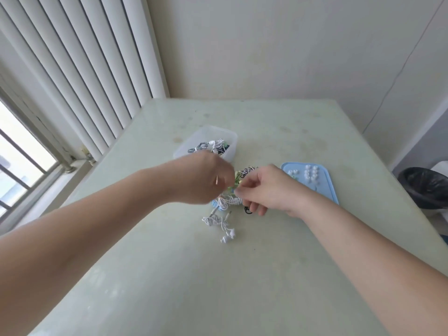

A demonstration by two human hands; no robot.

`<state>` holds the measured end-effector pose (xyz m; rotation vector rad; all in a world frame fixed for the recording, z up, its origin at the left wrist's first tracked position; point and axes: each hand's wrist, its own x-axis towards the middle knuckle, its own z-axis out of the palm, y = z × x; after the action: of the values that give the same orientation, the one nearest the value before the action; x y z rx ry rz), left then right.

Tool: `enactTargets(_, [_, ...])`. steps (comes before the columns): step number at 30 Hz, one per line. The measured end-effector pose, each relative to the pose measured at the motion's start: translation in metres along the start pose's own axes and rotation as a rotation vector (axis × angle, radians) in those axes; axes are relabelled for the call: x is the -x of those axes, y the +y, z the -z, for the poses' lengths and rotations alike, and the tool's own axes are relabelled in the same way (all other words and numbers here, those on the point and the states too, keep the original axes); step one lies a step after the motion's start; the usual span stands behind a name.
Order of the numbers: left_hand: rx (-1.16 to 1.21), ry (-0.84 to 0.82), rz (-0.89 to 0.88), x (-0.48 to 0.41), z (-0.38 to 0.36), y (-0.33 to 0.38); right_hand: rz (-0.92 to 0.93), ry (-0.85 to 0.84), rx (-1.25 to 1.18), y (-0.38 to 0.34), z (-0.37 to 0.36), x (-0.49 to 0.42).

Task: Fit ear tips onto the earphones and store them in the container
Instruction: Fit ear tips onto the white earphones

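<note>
L hand [203,181] & R hand [265,190] pinch green earphone [234,186]; steady the bud, push tip on square. Spare ear tips [311,174] at 2 o'clock, container [219,129] at 11.

Earbud [234,186] between fingertips: tiny, blurred

Pale table [169,275], white blinds [84,57], black bin [426,187]

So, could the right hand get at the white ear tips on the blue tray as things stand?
Probably yes: the ear tips lie uncovered on the blue tray just beside the right hand, nothing between. It is pinching a green earphone, though.
</note>
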<state>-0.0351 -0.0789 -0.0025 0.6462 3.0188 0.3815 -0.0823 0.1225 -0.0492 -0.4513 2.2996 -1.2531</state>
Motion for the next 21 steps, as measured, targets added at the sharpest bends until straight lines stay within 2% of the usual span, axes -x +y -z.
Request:
enactTargets(2, [-0.011,-0.223,0.007,0.018,-0.016,0.007,-0.014,-0.021,0.036,0.004,-0.008,0.010])
enactTargets(4, [-0.053,-0.280,0.002,0.027,-0.037,0.008,-0.027,-0.011,0.033,0.010,-0.014,0.018])
enactTargets(12, [-0.195,-0.019,-0.155,0.043,-0.057,0.009,-0.014,0.124,-0.163,0.034,-0.027,0.051])
enactTargets(16, [-0.032,0.100,-0.112,0.040,-0.037,0.032,0.040,0.032,-0.377,0.038,-0.026,0.067])
enactTargets(18, [0.076,0.102,-0.053,0.036,-0.019,0.046,0.090,-0.019,-0.486,0.035,-0.025,0.070])
enactTargets(21, [0.258,0.074,0.030,0.023,-0.004,0.066,0.128,0.019,-0.657,0.032,-0.013,0.077])
